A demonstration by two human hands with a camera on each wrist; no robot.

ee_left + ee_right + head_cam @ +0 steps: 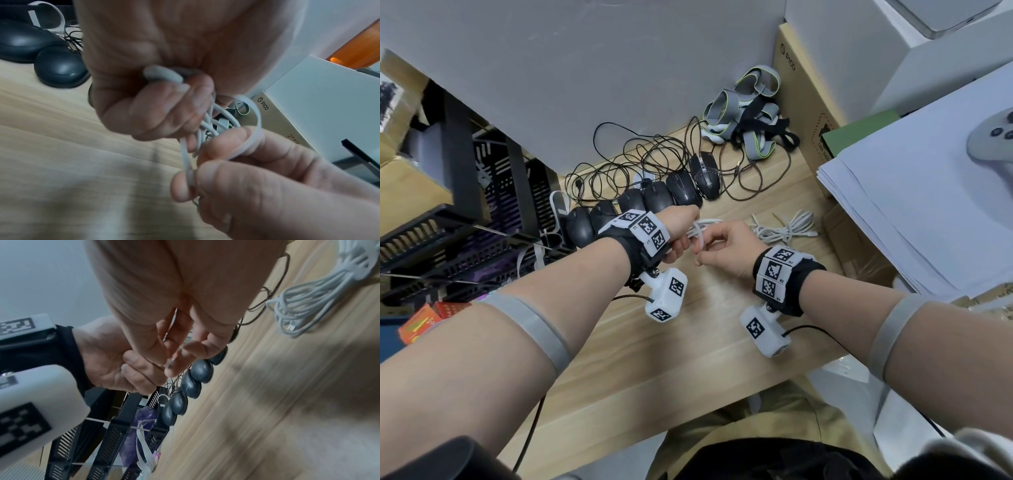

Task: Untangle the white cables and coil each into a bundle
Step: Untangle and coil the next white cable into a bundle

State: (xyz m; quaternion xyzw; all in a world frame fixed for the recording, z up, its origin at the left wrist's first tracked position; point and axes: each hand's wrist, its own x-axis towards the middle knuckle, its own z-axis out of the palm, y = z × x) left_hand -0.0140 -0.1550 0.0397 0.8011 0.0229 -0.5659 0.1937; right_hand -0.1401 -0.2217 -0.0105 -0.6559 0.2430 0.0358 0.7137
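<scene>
While the left hand (681,233) clenches a coiled white cable (216,123) above the wooden desk (705,342), the right hand (726,250) pinches its loose strand. Just beside them, a second white cable (784,228) lies bundled on the desk.

Both forearms are bare. A grey elastic band (536,329) is worn around the left forearm, and a matching grey band (890,334) around the right. Each wrist is wrapped in a black strap (799,284), on which white square blocks printed with black-and-white fiducial markers (649,228) are mounted in a row. Small labels such as R1 and R2 are printed beside the right wrist's markers (774,270). Under each wrist a white camera housing (666,294) is fixed by a metal screw joint, itself marked with fiducial patterns. A thin black cable (822,334) is led from the right wrist housing (763,330). Khaki trousers (739,431) are worn.
</scene>
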